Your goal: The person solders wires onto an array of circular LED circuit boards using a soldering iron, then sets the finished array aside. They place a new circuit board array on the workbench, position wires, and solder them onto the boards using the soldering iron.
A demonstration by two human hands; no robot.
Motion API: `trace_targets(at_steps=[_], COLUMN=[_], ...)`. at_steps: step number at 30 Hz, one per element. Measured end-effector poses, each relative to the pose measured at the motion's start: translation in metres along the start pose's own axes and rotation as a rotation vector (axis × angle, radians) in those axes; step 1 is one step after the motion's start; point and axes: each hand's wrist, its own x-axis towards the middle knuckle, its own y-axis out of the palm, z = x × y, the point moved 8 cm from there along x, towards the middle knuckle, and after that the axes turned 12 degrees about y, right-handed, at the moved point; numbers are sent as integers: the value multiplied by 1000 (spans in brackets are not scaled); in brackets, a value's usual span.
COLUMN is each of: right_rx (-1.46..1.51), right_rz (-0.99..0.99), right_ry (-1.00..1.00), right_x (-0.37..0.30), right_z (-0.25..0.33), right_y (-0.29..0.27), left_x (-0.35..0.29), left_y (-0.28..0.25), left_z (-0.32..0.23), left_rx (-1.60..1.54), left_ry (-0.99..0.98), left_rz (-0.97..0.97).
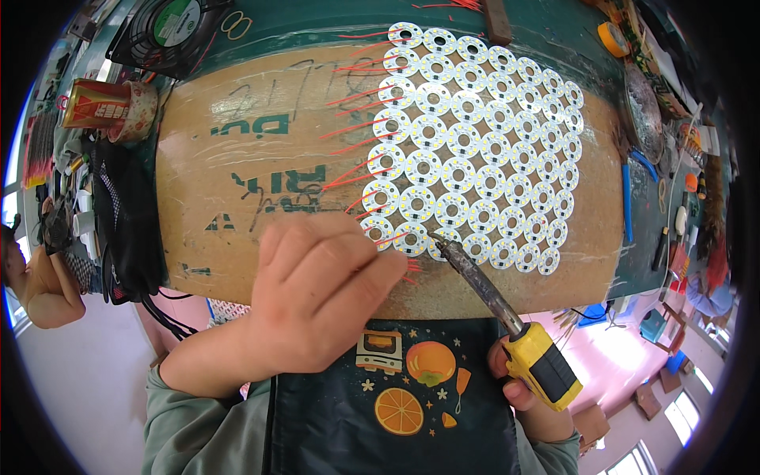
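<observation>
White round LED boards (453, 142) lie joined in a slanted grid on brown cardboard. Short red wires (360, 147) stick out leftward from the boards along the left side. My left hand (317, 293) is closed in a pinch at the near left corner of the grid, with a red wire running from the fingertips onto a board; the fingertips are partly hidden. My right hand (516, 381) grips the yellow handle of a soldering iron (546, 364). Its dark tip meets the nearest row of boards, just right of my left hand. Loose red wires (413, 271) lie beside my left fingers.
The cardboard (237, 170) covers the green table. A black fan (170, 32) stands far left, above a red and gold can (95, 104) and a black bag (119, 214). A wooden block (497, 22) touches the grid's far side. Blue tubes (627, 202) lie right; another person (47, 277) sits left.
</observation>
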Motion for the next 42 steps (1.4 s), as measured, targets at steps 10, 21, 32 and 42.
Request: trace_targets(at_steps=[10,21,32,42], right_rx=[-33,-29,136,335], right_rz=[37,51,-16,35], right_ry=[73,78,-12,25], right_x=[10,13,2,23], right_z=[12,10,6,30], right_y=[4,6,4,11], left_x=[-8,-7,-7,-11], left_y=[26,27,27,19], left_z=[-1,-2,-2,7], left_rx=[-15,-19,-13,-60], left_ry=[17,20,3,-14], left_rz=[57,84,102,115])
